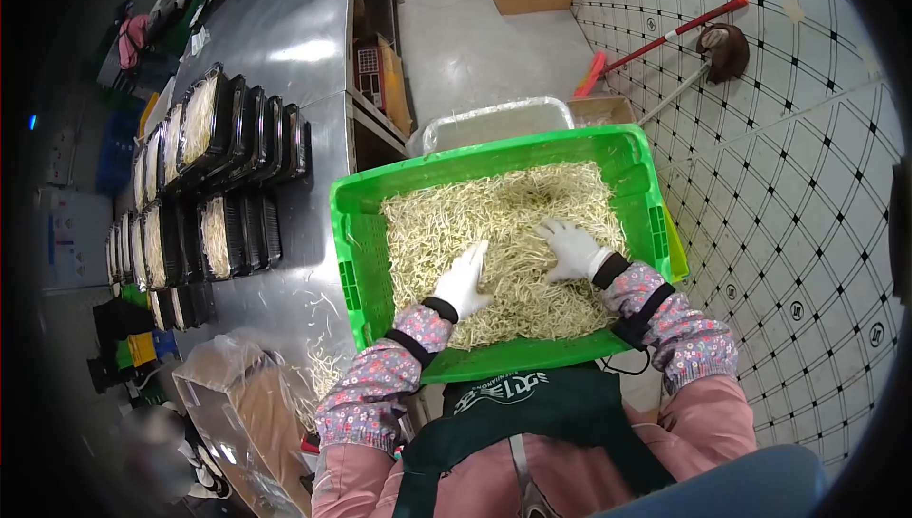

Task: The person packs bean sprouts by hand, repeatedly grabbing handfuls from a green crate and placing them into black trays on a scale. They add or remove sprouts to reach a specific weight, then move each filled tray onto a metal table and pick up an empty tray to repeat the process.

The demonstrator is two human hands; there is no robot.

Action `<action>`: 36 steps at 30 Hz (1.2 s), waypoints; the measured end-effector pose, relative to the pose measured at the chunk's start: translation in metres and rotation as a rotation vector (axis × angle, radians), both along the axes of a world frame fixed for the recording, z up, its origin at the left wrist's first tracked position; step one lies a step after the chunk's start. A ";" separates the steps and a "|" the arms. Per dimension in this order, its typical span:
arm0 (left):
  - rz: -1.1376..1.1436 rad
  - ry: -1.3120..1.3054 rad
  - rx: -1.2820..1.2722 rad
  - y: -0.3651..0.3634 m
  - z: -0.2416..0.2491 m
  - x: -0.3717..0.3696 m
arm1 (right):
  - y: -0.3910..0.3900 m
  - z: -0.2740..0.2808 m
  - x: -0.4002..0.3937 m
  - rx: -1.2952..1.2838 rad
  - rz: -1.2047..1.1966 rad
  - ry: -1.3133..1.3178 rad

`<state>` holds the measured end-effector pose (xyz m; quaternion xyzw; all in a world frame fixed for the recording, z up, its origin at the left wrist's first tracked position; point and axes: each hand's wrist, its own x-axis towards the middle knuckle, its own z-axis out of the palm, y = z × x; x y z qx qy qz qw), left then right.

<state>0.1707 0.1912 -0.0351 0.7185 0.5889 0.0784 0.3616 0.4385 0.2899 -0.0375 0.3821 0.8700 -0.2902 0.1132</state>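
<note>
A green plastic crate (356,223) in front of me holds a deep heap of pale bean sprouts (513,223). My left hand (463,282), in a white glove, lies against the sprouts left of the middle, its fingers stretched out and pointing up and away. On the right side of the heap, my right hand (573,250), also gloved in white, touches the sprouts with its fingers apart. Neither hand has visibly gripped any sprouts. Some fingertips are partly hidden among the strands. A darker hollow shows in the heap beyond my right hand.
Black trays of sprouts (204,128) stand in stacked rows on the steel table (294,14) at left. Loose sprouts (323,366) lie near the table's front edge, beside a cardboard box (237,404). A red-handled tool (674,33) leans at the patterned wall. Another person is at lower left.
</note>
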 end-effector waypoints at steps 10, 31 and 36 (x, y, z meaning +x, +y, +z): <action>0.064 0.162 -0.121 0.002 -0.019 0.025 | -0.021 -0.016 -0.022 -0.040 -0.059 0.106; 0.483 -0.296 0.170 -0.033 0.049 0.007 | 0.021 -0.013 -0.041 -0.113 -0.207 0.200; 0.807 -0.409 0.218 -0.073 0.064 -0.008 | -0.054 0.020 -0.048 0.124 0.301 0.046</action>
